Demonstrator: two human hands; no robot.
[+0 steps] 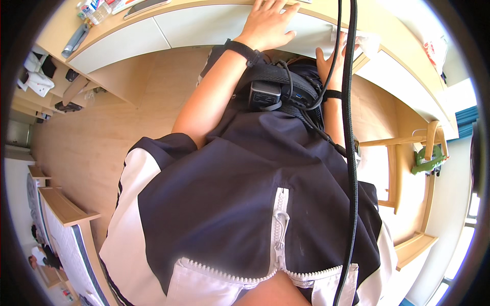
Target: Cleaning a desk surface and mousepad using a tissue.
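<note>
My left hand (268,24) lies at the edge of a light wooden desk (199,11), above a white drawer front (204,25). Its fingers are spread and it holds nothing. Farther right, my right hand (332,64) reaches to the same drawer front, thumb stretched out apart. Black cables (349,102) hanging in front hide part of its fingers. Beside those fingers is a crumpled white thing (366,43), perhaps tissue or a bag; whether they touch cannot be made out. A dark strap circles each wrist. At my waist sits a black belt with a boxy device (264,95).
On the desk's left lie a clear plastic bottle (95,11), a phone (146,7) and a grey elongated object (76,40). A wooden chair (433,135) and a green basket (429,159) stand at the right. Open shelves (71,94) are at the left, a bed (69,245) behind.
</note>
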